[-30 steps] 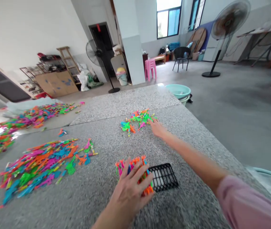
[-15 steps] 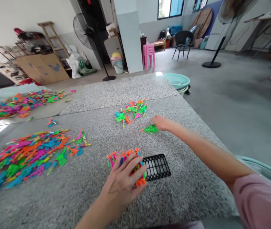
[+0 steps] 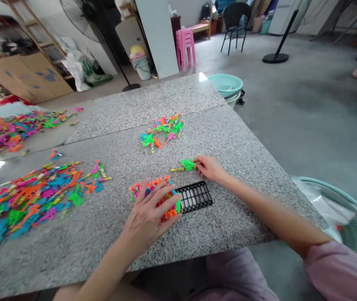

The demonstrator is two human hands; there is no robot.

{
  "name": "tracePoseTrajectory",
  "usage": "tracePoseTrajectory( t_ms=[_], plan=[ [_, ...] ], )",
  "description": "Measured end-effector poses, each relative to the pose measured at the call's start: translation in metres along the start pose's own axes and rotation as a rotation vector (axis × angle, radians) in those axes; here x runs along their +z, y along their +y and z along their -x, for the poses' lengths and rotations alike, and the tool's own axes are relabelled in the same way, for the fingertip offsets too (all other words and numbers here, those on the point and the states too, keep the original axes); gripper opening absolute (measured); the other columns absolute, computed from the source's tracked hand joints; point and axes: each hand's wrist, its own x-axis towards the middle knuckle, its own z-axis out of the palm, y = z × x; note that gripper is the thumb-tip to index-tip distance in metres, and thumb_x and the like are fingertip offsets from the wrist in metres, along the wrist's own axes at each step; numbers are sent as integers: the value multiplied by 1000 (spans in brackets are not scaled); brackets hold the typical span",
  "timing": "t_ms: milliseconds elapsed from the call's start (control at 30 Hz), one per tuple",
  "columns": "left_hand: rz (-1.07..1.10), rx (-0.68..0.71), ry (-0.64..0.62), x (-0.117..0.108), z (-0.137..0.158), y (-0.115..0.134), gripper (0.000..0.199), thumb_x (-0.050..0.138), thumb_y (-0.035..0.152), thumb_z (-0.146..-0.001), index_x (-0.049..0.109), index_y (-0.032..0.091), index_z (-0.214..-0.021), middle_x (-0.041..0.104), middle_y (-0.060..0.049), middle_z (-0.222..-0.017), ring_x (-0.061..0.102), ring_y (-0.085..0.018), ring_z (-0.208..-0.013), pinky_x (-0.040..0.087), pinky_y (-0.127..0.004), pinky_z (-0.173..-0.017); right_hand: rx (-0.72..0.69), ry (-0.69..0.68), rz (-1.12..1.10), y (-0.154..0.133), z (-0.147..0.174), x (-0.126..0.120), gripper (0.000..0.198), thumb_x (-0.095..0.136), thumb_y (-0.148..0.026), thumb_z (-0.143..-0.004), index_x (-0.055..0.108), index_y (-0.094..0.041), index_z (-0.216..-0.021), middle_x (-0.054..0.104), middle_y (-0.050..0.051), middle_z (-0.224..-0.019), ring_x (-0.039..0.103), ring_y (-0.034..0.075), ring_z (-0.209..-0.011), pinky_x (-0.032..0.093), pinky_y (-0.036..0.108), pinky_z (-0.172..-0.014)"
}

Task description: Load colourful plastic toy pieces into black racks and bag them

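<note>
My left hand (image 3: 148, 209) lies with fingers spread over a packed row of bright plastic toy pieces (image 3: 167, 215), mostly orange at their visible ends. They stand in the left part of a black plastic rack (image 3: 195, 196), whose right part shows bare slots. Just beyond the rack, my right hand (image 3: 208, 168) pinches a green plastic piece shaped like a toy gun (image 3: 187, 164); a thin yellow stick points left from it. The fingertips partly hide its right end.
A small group of toy guns (image 3: 171, 130) lies farther back on the speckled stone table (image 3: 118, 148). A larger pile (image 3: 40, 194) spreads at left, with another heap (image 3: 15, 129) beyond. Basins stand by the right edge (image 3: 350, 213) and far corner (image 3: 225, 85).
My right hand has closed on the green toy gun and drawn it nearer the rack, its yellow stick now pointing left. My left hand stays over the packed pieces. The camera view has tilted down.
</note>
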Motion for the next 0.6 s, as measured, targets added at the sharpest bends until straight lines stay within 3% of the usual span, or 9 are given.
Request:
tracePoseTrajectory(
  t_ms=[133,267,333,433,500,600],
  plan=[
    [-13,1,-10,-1,2,-1,31,60,30,-93,59,24,-123,58,-8,-135,51,-28,-130,16,-58,-119,-129,88,330,-10,-12,6,19,52,-13,-93,63,-14,-109,67,11,-106,63,20,-96,47,29,-85],
    [-6,-19,-1,0,3,0,31,61,30,-92,60,25,-123,59,-8,-133,52,-28,-129,17,-58,-119,-181,117,623,-26,-33,1,24,43,-19,-98,63,-12,-107,63,17,-115,55,26,-111,44,35,-94],
    [4,-20,10,0,3,1,29,61,30,-92,61,24,-121,61,-7,-131,53,-27,-128,16,-57,-119,-120,176,639,-34,-36,3,28,46,-31,-99,61,-12,-113,61,18,-118,54,28,-113,45,36,-92],
    [11,-16,8,-1,2,2,30,61,32,-92,61,24,-121,61,-7,-131,53,-27,-128,14,-58,-120,81,231,567,-40,-36,8,54,56,-54,-91,58,-9,-121,63,20,-117,60,29,-106,49,36,-85],
    [12,-24,1,-1,1,2,30,61,31,-92,61,25,-122,60,-7,-132,53,-27,-129,14,-59,-120,187,148,503,-41,-39,8,62,62,-61,-84,62,-9,-118,67,19,-108,65,30,-99,51,35,-82],
    [12,-29,-11,-2,0,2,31,61,30,-92,61,25,-123,60,-7,-133,52,-27,-129,15,-59,-120,187,-10,438,-43,-49,3,47,72,-48,-79,69,-12,-108,71,17,-98,68,29,-96,53,32,-80]
  ],
)
